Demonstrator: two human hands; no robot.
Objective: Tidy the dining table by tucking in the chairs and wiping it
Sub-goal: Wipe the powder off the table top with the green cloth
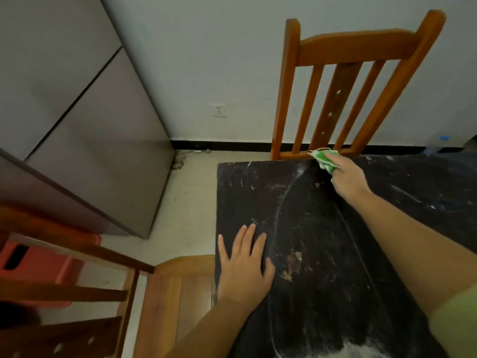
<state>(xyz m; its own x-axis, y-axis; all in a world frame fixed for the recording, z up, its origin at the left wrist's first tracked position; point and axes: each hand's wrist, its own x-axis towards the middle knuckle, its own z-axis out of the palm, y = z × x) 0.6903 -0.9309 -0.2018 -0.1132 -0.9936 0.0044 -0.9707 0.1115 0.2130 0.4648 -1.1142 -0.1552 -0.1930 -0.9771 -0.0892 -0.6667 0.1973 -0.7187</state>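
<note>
The dark, scratched dining table fills the right half of the head view, with wipe streaks and worn patches on its top. My right hand reaches to the far edge and is shut on a green and white cloth pressed on the tabletop. My left hand lies flat with fingers spread near the table's left edge. A wooden chair stands tucked against the far side, its slatted back upright. A second wooden chair sits at the left side, its seat partly under the table.
A tall grey fridge stands at the left against the white wall. A red plastic stool sits behind the near chair's back. A wall socket and a cable on the floor lie beyond the table's far left corner.
</note>
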